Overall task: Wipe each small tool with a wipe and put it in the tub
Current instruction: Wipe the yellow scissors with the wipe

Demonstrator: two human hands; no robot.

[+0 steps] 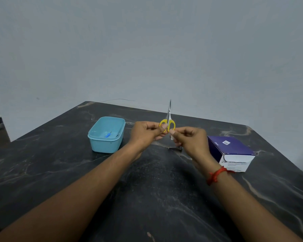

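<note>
Yellow-handled scissors (168, 119) held upright above the dark marble surface (156, 189), blades closed, tips pointing up. Left hand (146, 132) pinched shut on the left loop; right hand (188, 138) closed near the right loop with a white wipe (172, 137). Light-blue tub (101, 145) left, holding a small blue tool (108, 135). Nail clipper (175, 148) lying below the hands. Purple box (232, 151) right.
</note>
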